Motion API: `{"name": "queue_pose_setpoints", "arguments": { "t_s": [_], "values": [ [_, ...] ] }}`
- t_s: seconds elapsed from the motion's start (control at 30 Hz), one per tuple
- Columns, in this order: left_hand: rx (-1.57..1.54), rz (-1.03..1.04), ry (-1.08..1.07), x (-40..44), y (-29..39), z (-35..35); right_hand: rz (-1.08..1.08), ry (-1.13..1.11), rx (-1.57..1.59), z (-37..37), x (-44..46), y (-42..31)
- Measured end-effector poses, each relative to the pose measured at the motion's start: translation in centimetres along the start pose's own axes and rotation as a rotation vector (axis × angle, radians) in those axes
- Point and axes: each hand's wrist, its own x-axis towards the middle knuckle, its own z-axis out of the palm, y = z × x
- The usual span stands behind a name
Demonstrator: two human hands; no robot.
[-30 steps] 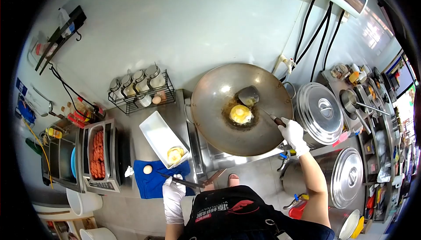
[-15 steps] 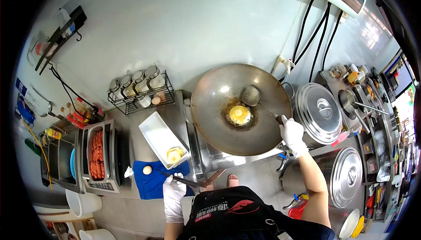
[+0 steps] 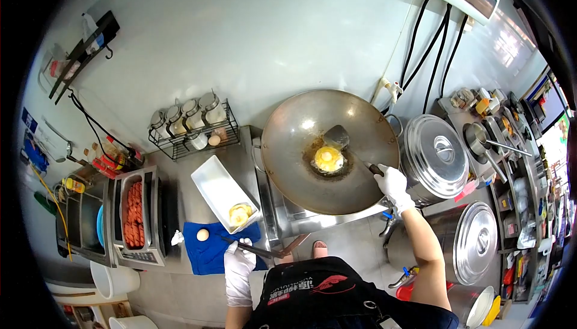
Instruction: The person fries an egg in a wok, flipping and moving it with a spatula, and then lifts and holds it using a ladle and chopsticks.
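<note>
My right hand (image 3: pixel 393 186), in a white glove, is closed on the dark handle of a metal spatula (image 3: pixel 336 137). The spatula's blade lies in the large wok (image 3: pixel 288 167), at the upper right edge of a frying egg (image 3: pixel 328 159) with yellow yolk and white rim. My left hand (image 3: pixel 240 260), also gloved, is closed around a long dark object (image 3: pixel 264 251) whose kind I cannot make out. It is over a blue cloth (image 3: pixel 201 257), on which a whole egg (image 3: pixel 202 234) rests. Just above, a white tray (image 3: pixel 213 185) holds a fried egg (image 3: pixel 240 214).
A wire rack (image 3: pixel 186 143) with several seasoning jars stands against the wall. Left is a metal container of red minced meat (image 3: pixel 133 215). A lidded pot (image 3: pixel 436 155) stands close right of the wok, with a larger lidded pot (image 3: pixel 475 242) below it.
The spatula's blade has shifted slightly left and down, closer to the frying egg's edge. My right hand has moved a little left and down with it. My left hand stays put.
</note>
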Motion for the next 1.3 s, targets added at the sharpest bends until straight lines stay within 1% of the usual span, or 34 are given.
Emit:
{"name": "queue_pose_setpoints", "arguments": {
  "t_s": [0.1,0.2,0.23,0.3,0.37,0.5,0.53,0.6,0.63,0.73,0.83,0.93,1.03,1.13,1.23,1.3],
  "values": [
    [-0.017,0.042,0.029,-0.4,-0.1,0.4,0.037,-0.032,0.066,-0.1,0.5,-0.2],
    [-0.027,0.016,-0.033,-1.1,0.1,0.3,0.05,-0.054,0.054,-1.3,0.7,-0.7],
    [-0.032,0.026,-0.019,-0.9,0.2,-0.1,0.055,-0.06,0.049,-1.8,0.7,-0.9],
    [-0.042,0.044,0.009,-0.5,0.4,-0.9,0.008,-0.035,0.012,-2.3,0.2,-1.0],
    [-0.027,0.035,-0.015,-0.4,0.5,-1.1,-0.041,-0.015,-0.033,-3.0,-0.2,-1.2],
    [-0.046,-0.013,-0.008,-0.8,0.1,0.1,-0.137,0.019,-0.114,-4.1,-0.9,-2.2],
    [-0.024,0.003,0.022,-1.0,-0.1,0.8,-0.16,0.028,-0.131,-4.1,-1.0,-2.3],
    [0.019,0.036,0.082,-1.2,-0.6,2.1,-0.169,0.029,-0.164,-4.5,-1.0,-2.6],
    [0.02,0.022,0.042,-1.1,-0.6,2.0,-0.173,0.03,-0.181,-4.6,-1.1,-2.7],
    [0.031,0.025,0.033,-1.0,-0.7,2.3,-0.171,0.039,-0.221,-4.8,-1.2,-2.7],
    [0.032,0.072,0.1,-0.7,-0.8,2.1,-0.179,0.043,-0.264,-5.0,-1.4,-2.5],
    [-0.014,0.04,0.084,0.0,-0.2,0.6,-0.186,0.039,-0.298,-5.6,-1.6,-2.8],
    [-0.017,-0.022,-0.01,-0.4,0.1,0.3,-0.221,0.046,-0.369,-6.6,-1.6,-3.4],
    [0.035,0.066,0.113,-1.0,-0.6,1.8,-0.27,0.067,-0.447,-7.1,-1.4,-3.3],
    [0.025,0.002,0.02,-0.7,-0.3,1.4,-0.294,0.066,-0.482,-8.3,-1.3,-3.8],
    [0.027,0.003,0.017,-0.8,-0.4,1.5,-0.294,0.091,-0.504,-8.4,-1.3,-3.7]
  ]
}}
